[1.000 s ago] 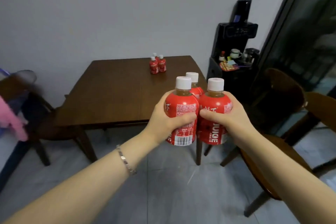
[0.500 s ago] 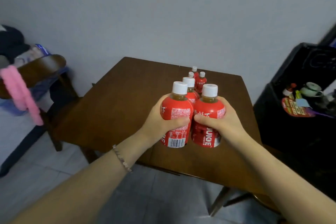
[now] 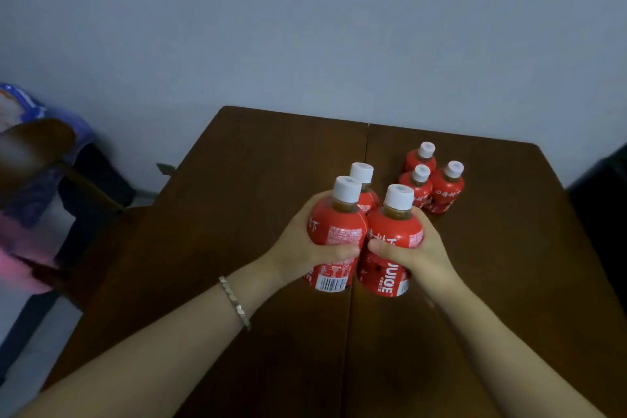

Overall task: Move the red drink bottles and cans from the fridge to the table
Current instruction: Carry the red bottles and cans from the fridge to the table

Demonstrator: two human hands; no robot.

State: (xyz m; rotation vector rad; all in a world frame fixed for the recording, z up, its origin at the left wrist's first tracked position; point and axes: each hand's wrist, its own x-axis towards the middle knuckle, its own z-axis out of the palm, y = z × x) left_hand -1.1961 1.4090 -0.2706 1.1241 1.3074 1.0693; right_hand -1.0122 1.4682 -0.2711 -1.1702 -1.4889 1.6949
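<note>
Three red juice bottles with white caps are clasped together between my hands above the dark wooden table [image 3: 258, 282]. My left hand [image 3: 298, 248] grips the left bottle [image 3: 337, 231], my right hand [image 3: 417, 254] grips the right bottle [image 3: 393, 237], and the third bottle [image 3: 366, 195] is wedged behind them. I cannot tell whether their bases touch the tabletop. Three more red bottles [image 3: 432, 180] stand in a cluster on the table just beyond, to the right.
A grey wall rises behind the table. At the left stands a wooden chair [image 3: 37, 153] with blue and pink cloth [image 3: 20, 231] draped over it. A dark cabinet edge [image 3: 607, 187] shows at the far right.
I have come up to the table. The three held bottles now hang over its middle, close to the cluster standing there, and the view looks more steeply down.
</note>
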